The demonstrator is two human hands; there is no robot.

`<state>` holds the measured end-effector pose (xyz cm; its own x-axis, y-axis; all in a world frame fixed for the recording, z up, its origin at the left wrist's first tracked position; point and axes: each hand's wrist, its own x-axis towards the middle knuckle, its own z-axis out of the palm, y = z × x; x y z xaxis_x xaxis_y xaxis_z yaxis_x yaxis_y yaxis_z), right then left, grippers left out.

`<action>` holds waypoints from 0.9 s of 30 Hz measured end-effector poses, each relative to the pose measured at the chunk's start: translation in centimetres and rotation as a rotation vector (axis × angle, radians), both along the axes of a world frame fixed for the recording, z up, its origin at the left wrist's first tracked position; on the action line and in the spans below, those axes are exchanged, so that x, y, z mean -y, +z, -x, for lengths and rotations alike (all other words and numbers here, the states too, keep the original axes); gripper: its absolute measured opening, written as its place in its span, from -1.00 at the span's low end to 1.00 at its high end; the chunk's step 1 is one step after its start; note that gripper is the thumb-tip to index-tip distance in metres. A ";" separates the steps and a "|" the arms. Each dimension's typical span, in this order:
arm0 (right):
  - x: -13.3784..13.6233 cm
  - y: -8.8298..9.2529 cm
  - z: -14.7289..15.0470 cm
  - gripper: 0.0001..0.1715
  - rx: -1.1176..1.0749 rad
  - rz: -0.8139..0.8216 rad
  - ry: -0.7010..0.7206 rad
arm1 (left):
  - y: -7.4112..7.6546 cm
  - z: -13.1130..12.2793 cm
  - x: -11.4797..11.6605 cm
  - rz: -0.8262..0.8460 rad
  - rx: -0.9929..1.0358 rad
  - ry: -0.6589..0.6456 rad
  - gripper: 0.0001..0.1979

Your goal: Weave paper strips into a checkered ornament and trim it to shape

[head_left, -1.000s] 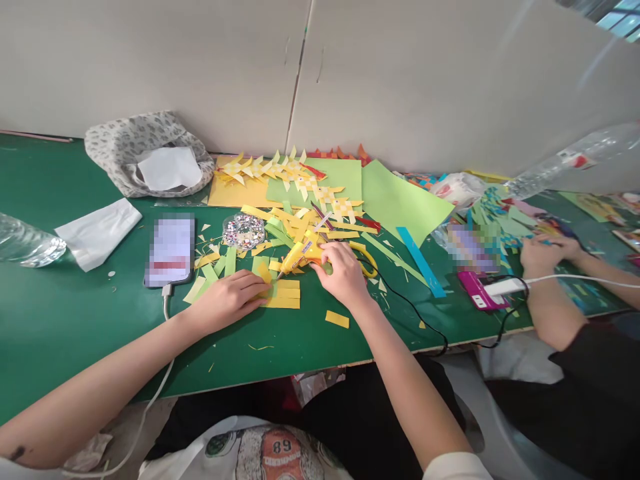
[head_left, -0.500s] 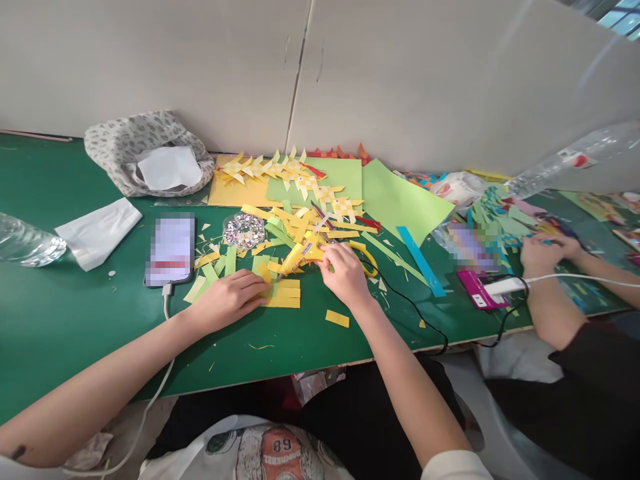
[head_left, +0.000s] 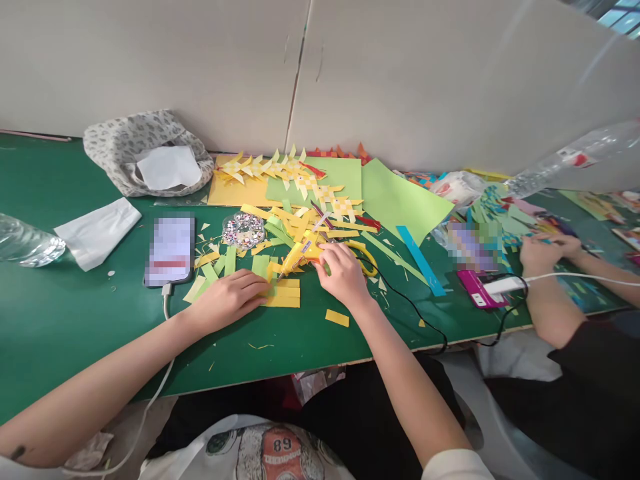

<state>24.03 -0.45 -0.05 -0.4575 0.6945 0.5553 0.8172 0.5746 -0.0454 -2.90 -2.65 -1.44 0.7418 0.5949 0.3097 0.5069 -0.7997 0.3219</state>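
My left hand (head_left: 227, 298) lies on the green table (head_left: 60, 313), its fingers pressing down a small stack of yellow paper strips (head_left: 284, 293). My right hand (head_left: 343, 272) is wrapped round the back of a yellow glue gun (head_left: 300, 253), whose nozzle points down and left at the strips by my left fingertips. A black cord (head_left: 405, 303) runs from the gun over the table's front edge. Yellow and green cut strips (head_left: 280, 223) lie scattered round both hands.
A phone (head_left: 170, 249) on a white cable lies left of my left hand, by a round box of beads (head_left: 243, 231). Woven yellow paper pieces (head_left: 280, 170), green sheets (head_left: 400, 200), a cloth bag (head_left: 145, 157), tissue (head_left: 97, 230) and a bottle (head_left: 27, 241) lie around. Another person's hands (head_left: 543, 250) work at the right.
My right hand has shifted slightly with the glue gun, whose nozzle now sits closer to the strips. My left hand has stayed on the strips.
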 end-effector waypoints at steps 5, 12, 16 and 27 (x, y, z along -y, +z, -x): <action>0.0 -0.2 0.0 -0.79 0.017 -0.003 -0.006 | -0.2 0.0 0.0 0.024 -0.012 -0.006 -0.77; 0.1 0.7 -0.5 -0.85 -0.071 0.070 -0.063 | 0.4 -0.2 0.3 0.009 -0.081 0.015 -0.71; 0.0 1.1 -1.0 -0.82 -0.159 0.038 -0.137 | 0.8 -0.4 0.4 -0.025 -0.167 0.006 -0.66; -0.1 1.0 -0.8 -0.73 -0.322 0.003 -0.264 | 0.9 -0.6 0.4 -0.038 -0.279 0.000 -0.63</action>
<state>24.85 -0.33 0.93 -0.0671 0.7663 0.6389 0.8803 0.3469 -0.3236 -2.35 -3.08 -0.59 0.8014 0.5869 0.1153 0.5719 -0.8083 0.1399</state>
